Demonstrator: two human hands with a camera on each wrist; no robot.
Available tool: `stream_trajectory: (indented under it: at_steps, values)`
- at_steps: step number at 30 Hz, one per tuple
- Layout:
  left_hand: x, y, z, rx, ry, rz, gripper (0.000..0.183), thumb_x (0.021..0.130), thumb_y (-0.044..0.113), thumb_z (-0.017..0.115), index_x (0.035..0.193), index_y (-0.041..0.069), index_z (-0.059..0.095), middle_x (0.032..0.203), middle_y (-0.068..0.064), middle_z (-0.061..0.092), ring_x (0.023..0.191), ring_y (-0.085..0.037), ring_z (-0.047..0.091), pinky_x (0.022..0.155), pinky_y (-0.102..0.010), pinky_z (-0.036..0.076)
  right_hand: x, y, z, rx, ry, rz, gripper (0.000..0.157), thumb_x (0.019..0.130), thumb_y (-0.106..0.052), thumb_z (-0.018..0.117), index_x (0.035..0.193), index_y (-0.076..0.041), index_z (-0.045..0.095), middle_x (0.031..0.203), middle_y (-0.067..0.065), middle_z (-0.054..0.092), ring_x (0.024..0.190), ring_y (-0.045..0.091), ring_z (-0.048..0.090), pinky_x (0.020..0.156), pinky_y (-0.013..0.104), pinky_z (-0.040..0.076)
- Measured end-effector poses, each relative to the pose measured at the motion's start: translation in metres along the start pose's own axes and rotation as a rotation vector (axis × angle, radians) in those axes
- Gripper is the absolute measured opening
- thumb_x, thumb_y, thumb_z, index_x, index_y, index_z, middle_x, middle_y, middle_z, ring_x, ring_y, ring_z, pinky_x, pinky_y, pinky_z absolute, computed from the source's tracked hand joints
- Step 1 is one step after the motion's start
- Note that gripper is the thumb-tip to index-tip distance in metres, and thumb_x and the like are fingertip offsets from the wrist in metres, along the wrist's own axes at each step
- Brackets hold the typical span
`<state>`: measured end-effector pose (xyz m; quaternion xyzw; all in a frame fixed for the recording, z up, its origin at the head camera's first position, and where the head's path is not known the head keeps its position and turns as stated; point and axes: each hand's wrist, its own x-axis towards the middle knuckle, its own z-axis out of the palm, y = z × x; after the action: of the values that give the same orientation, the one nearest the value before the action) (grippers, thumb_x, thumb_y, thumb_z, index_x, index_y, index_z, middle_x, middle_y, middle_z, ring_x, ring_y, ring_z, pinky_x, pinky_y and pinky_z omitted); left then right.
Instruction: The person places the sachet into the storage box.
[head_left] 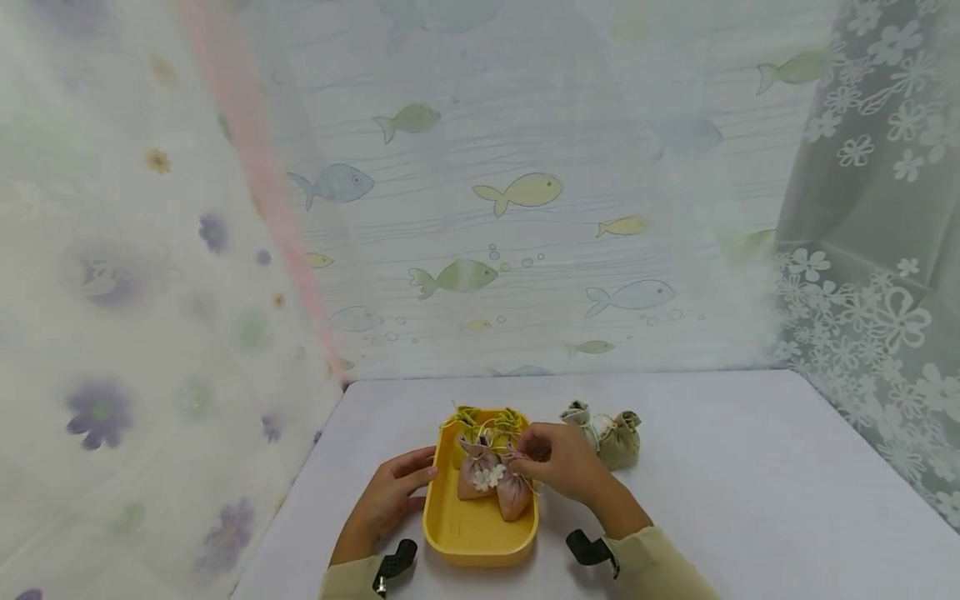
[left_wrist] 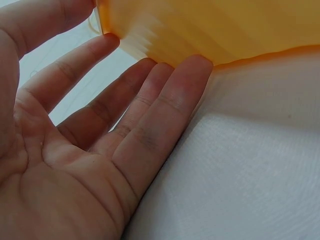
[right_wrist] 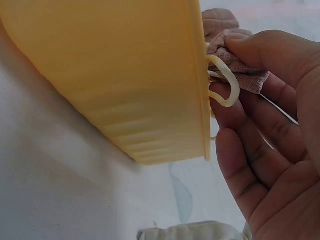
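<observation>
A yellow plastic tray (head_left: 471,527) stands on the table, holding several small drawstring pouches. My right hand (head_left: 566,467) pinches the gathered neck of a pink pouch (head_left: 514,498), which is low inside the tray by its right wall. In the right wrist view, the pouch's cloth top (right_wrist: 250,75) is between thumb and fingers, just above the rim. Another pink pouch (head_left: 471,485) with white flowers lies to its left. Yellow pouches (head_left: 467,417) fill the tray's far end. My left hand (head_left: 392,493) touches the tray's left side with extended fingertips (left_wrist: 192,70).
Right of the tray, near my right hand, sit an olive-green pouch (head_left: 621,442) and a grey-green pouch (head_left: 576,412). A white cloth covers the table (head_left: 750,500). Patterned curtains (head_left: 525,292) hang behind it and at both sides.
</observation>
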<state>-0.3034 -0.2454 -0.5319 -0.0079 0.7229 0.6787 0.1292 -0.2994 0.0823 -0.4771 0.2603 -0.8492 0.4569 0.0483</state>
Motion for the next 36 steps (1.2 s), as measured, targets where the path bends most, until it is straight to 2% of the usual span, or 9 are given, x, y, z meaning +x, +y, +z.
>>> stream_trajectory:
  at_steps: [5,13,18,21,27,29,31,36]
  values:
    - [-0.001,0.000,-0.001,0.004,-0.011,0.006,0.062,0.093,0.036,0.077,0.148,0.014,0.058,0.150,-0.014,0.057,0.123,-0.022,0.066,0.094,-0.042,0.061,-0.003,-0.003,0.002,-0.015,0.027,0.007,0.013,0.088,-0.027,0.084,0.089,-0.026,0.071,0.082,-0.012,0.069,0.070,0.007,0.063,0.060,0.023,0.056]
    - [-0.006,0.001,-0.006,0.036,0.016,0.001,0.064,0.093,0.040,0.077,0.148,0.014,0.057,0.151,-0.014,0.056,0.123,-0.022,0.065,0.093,-0.041,0.062,-0.004,-0.005,0.000,-0.019,-0.034,0.014,0.013,0.089,-0.029,0.084,0.094,-0.028,0.072,0.089,-0.013,0.071,0.078,0.008,0.067,0.063,0.023,0.058]
    - [-0.003,0.001,-0.004,0.027,0.006,-0.005,0.064,0.093,0.040,0.077,0.148,0.016,0.058,0.151,-0.013,0.057,0.123,-0.022,0.065,0.094,-0.041,0.062,-0.008,-0.006,-0.009,-0.015,-0.029,0.004,0.018,0.088,-0.029,0.085,0.100,-0.025,0.073,0.095,-0.011,0.072,0.083,0.010,0.069,0.066,0.024,0.059]
    - [-0.002,0.001,-0.002,0.022,0.007,-0.007,0.065,0.092,0.040,0.078,0.148,0.015,0.058,0.151,-0.013,0.057,0.122,-0.021,0.066,0.093,-0.041,0.062,-0.011,-0.007,-0.016,-0.037,0.006,0.003,0.021,0.086,-0.031,0.086,0.102,-0.023,0.074,0.097,-0.009,0.073,0.087,0.012,0.069,0.071,0.026,0.060]
    - [-0.002,0.000,-0.001,0.019,0.014,-0.006,0.064,0.092,0.040,0.078,0.148,0.015,0.058,0.151,-0.014,0.057,0.122,-0.022,0.066,0.093,-0.041,0.062,-0.013,-0.009,-0.022,-0.098,0.083,0.001,0.023,0.086,-0.029,0.086,0.102,-0.019,0.074,0.099,-0.002,0.075,0.092,0.016,0.069,0.082,0.046,0.059]
    - [-0.002,0.001,0.000,0.016,0.016,-0.004,0.064,0.092,0.040,0.078,0.148,0.015,0.058,0.150,-0.014,0.057,0.122,-0.022,0.066,0.093,-0.041,0.062,-0.013,-0.009,-0.024,-0.120,0.130,-0.008,0.022,0.085,-0.026,0.087,0.101,-0.020,0.073,0.099,-0.001,0.075,0.090,0.017,0.070,0.082,0.048,0.060]
    - [-0.003,0.001,0.000,0.016,0.017,-0.002,0.064,0.092,0.039,0.078,0.148,0.015,0.058,0.150,-0.014,0.057,0.122,-0.022,0.066,0.093,-0.041,0.062,-0.012,-0.010,-0.025,-0.140,0.191,-0.014,0.023,0.084,-0.023,0.087,0.102,-0.020,0.073,0.099,-0.001,0.074,0.087,0.015,0.070,0.079,0.046,0.061]
    - [-0.002,0.002,0.000,0.012,0.011,0.002,0.061,0.094,0.036,0.077,0.148,0.014,0.058,0.150,-0.014,0.058,0.122,-0.022,0.066,0.093,-0.041,0.062,-0.013,-0.008,-0.030,-0.149,0.301,0.002,0.030,0.082,-0.020,0.089,0.106,-0.021,0.072,0.109,-0.002,0.071,0.077,0.009,0.067,0.062,0.026,0.058]
